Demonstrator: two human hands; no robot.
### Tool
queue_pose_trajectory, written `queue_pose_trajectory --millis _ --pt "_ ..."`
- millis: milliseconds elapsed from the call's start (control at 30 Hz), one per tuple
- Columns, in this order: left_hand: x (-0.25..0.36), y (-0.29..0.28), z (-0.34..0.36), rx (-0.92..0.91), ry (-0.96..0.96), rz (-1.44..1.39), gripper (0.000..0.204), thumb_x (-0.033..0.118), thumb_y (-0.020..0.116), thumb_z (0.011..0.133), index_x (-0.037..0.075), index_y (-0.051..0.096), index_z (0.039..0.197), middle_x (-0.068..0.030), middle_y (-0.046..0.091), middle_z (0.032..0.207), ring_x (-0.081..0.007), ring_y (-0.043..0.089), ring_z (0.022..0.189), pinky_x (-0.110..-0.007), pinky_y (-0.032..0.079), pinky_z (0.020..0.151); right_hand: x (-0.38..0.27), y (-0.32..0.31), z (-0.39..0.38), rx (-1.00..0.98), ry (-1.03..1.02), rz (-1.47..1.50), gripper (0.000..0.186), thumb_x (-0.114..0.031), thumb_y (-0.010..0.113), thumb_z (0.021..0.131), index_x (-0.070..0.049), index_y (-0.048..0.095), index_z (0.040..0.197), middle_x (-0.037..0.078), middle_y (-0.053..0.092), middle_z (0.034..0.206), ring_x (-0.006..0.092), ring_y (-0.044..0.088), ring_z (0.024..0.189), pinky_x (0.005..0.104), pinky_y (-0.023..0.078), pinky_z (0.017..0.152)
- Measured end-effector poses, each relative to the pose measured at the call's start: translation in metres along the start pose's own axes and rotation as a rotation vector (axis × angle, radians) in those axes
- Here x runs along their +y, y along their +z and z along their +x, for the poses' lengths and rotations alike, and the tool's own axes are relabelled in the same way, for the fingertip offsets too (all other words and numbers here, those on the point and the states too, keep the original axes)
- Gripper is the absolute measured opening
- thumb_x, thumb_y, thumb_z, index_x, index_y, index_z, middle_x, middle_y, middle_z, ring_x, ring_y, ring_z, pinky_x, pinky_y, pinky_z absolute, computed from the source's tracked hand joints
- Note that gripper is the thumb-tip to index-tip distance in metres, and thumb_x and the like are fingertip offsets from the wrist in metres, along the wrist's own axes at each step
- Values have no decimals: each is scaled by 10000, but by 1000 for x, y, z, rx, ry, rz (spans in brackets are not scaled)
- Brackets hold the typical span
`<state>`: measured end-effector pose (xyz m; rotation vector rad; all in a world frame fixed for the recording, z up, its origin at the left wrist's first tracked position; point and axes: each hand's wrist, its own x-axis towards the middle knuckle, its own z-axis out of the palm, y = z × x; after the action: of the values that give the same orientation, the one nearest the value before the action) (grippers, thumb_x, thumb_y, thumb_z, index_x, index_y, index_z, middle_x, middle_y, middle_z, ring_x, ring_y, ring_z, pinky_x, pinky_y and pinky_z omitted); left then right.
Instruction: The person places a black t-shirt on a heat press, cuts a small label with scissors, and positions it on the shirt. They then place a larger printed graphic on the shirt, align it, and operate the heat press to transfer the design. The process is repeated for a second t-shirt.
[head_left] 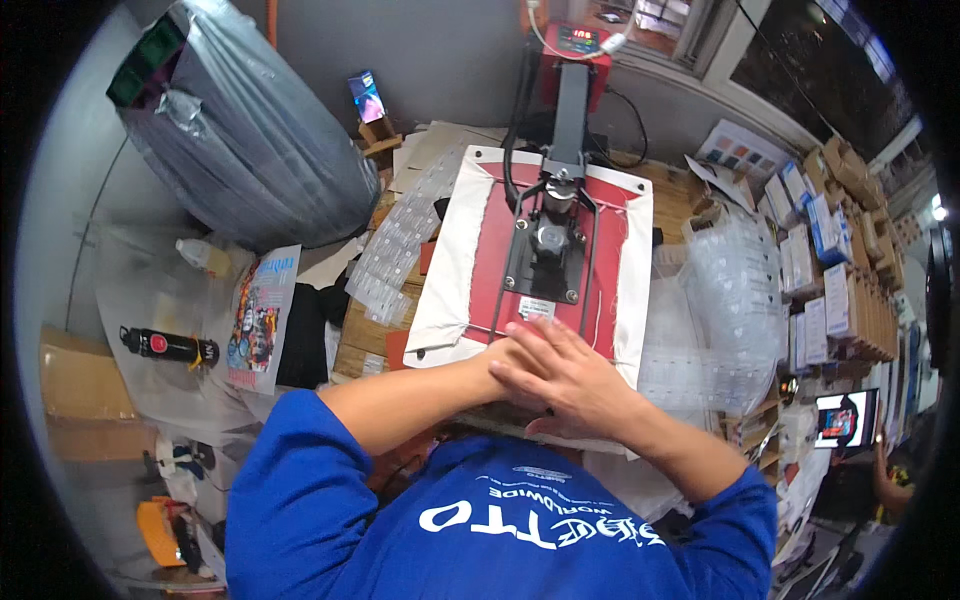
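A heat press stands in front of me, its wide red upper plate [483, 250] under a black lever frame [596, 235]. White cloth [445, 300] is spread around and below the plate. Both my hands meet at the near end of the lever frame, where its rails run in under them. My left hand [508, 362] lies underneath; its fingers are mostly hidden, as is the handle. Across it rests my right hand [572, 382], palm down, with its fingers stretched out over the left one.
To the left are a big grey plastic bag [270, 150], a printed sheet [262, 320] and a black bottle [168, 346]. A phone [367, 97] leans on a stand at the back. Clear plastic packaging [735, 300] and stacked boxes [815, 280] line the right side.
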<state>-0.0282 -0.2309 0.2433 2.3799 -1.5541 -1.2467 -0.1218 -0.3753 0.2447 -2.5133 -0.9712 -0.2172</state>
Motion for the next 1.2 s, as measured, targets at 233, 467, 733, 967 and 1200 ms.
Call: queue_pose_trajectory --millis 233,467,733,967,1200 --pt "-28 28 13 -23 130 1 322 282 638 826 33 737 1004 -252 717 1073 -388 704 1022 -515 540 920 12 11 50 -34 -184 -87 710 -317 757 764 -173 558 1431 243 616 1312 405 649 1135 473 560 910" --pt "-46 50 38 -50 269 28 359 309 620 854 51 720 1082 -260 691 1145 -399 674 1089 -533 507 978 29 20 49 -44 -147 71 791 -334 837 626 -170 616 1367 233 630 1296 400 655 1127 472 584 868" --pt "-48 76 75 10 414 128 405 340 599 885 71 701 1170 -269 663 1228 -411 641 1165 -553 469 1044 31 30 43 16 -105 139 901 -347 898 547 -133 585 1365 265 638 1279 431 678 1103 496 587 888" --pt "-41 106 104 84 497 295 447 367 581 913 88 684 1247 -277 637 1300 -421 612 1231 -570 435 1101 31 34 48 35 -152 171 874 -313 887 571 -123 560 1360 292 629 1241 465 683 1049 528 592 841" --pt "-43 85 86 63 498 266 392 348 605 901 141 716 1215 -220 636 1350 -355 595 1275 -495 438 1106 27 30 44 20 -121 107 876 -266 870 587 -166 554 1398 264 623 1250 447 672 1078 499 585 857"
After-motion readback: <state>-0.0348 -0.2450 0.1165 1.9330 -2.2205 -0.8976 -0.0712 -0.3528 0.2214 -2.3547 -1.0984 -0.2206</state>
